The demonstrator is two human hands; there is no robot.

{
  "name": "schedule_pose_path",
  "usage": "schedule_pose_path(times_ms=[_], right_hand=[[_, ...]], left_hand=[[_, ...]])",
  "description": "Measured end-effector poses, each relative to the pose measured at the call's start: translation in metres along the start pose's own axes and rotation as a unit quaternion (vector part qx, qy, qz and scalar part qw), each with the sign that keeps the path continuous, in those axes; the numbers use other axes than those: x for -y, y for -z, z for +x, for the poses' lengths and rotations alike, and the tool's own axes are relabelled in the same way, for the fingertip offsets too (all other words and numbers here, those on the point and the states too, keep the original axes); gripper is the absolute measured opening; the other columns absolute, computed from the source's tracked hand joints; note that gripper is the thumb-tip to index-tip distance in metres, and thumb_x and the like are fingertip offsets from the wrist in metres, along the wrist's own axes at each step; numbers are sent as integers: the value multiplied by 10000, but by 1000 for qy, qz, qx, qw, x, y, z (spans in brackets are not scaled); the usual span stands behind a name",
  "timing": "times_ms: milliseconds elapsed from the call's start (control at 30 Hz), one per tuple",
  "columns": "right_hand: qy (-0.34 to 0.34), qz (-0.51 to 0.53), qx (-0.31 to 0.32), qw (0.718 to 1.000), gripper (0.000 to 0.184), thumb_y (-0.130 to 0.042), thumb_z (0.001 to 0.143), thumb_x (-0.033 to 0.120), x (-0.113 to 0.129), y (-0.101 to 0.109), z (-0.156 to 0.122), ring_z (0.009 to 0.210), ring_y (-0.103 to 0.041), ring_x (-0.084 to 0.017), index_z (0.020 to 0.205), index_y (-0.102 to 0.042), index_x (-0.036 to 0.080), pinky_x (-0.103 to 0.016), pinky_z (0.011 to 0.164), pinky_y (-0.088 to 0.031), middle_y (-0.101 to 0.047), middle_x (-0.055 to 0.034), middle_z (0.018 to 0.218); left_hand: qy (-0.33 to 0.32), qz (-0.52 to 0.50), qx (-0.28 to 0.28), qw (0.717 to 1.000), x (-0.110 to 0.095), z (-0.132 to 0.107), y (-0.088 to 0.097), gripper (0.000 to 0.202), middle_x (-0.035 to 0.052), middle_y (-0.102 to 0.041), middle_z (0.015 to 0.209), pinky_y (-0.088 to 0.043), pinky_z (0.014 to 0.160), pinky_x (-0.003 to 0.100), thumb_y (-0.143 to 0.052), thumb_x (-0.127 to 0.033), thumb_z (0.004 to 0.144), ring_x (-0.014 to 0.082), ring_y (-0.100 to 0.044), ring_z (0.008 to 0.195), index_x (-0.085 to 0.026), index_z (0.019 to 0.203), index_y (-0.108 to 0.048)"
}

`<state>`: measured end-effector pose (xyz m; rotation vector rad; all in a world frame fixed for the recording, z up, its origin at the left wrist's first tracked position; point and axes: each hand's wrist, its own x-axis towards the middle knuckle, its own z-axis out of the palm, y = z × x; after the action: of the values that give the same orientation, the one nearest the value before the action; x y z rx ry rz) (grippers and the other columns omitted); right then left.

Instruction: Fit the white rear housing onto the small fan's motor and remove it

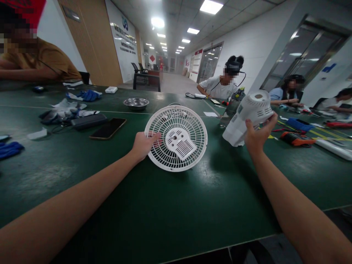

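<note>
Gripping the left edge of a round white fan grille (176, 138) at the centre of the frame, the person's left hand (143, 146) has its thumb over the bars, and I can see its fingers through the slots behind them. The grille faces the wearer; whether its lower rim touches the green table (165, 216) I can't tell from here. Right of centre, the right hand (258, 134) is clamped on a white plastic housing (242, 115), which leans with its vented, rounded end toward the upper right. The two pieces are apart, bare tabletop showing between them.

Just behind the housing stands a clear container (228, 110). Left of the grille lie a dark phone (108, 129) and, higher up, a shiny metal bowl (136, 103); grey-and-white gloves (64, 110) sit further left. An orange tool (296, 139) rests at the right of the frame. Across the table, upper right, sits a co-worker in a white top (220, 86).
</note>
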<state>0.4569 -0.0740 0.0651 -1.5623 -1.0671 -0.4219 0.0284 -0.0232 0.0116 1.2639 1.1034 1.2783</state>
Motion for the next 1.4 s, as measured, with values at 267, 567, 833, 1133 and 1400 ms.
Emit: schedule_pose_path(times_ms=[267,567,833,1133,1400], right_hand=[[97,52,172,979,755,-731,762,515,42,-40,-58,1101,-617,-310,1390,-504,164,-478,983,-494,-646,-147,1272],[28,-41,330,943,803,-749,740,584,35,-64,-78,918,-667,-309,1401,-471,222,-513,904,-515,-711,-99,1053],[114,-39,286,951,624,-739,785,436,55,-53,-80,1133,-610,-368,1344,-590,204,-551,983,-481,-651,-161,1201],[-76,307,562,765,296,-590,947,514,101,-36,-115,876,-665,-260,1006,-731,261,-479,860,-571,-732,-50,897],[-339,425,587,600,276,-601,953,487,122,-26,-130,814,-712,-206,1026,-652,226,-436,824,-600,-750,-47,935]], left_hand=[[-7,0,15,1000,4,2,3,134,94,-775,819,-613,674,336,-785,-236,810,218,-738,716,-125,879,-756],[-12,-7,22,1000,3,2,3,156,95,-779,835,-616,687,353,-782,-257,813,222,-738,722,-123,888,-760],[-10,-21,17,1000,-2,-2,-1,129,93,-783,832,-613,689,349,-779,-224,809,218,-739,718,-114,871,-755],[-16,-17,27,999,7,5,3,144,91,-780,832,-624,676,348,-785,-238,825,220,-746,723,-118,897,-753],[-49,-4,2,999,0,-4,1,134,97,-782,827,-626,662,339,-784,-223,821,218,-749,714,-110,888,-756]])
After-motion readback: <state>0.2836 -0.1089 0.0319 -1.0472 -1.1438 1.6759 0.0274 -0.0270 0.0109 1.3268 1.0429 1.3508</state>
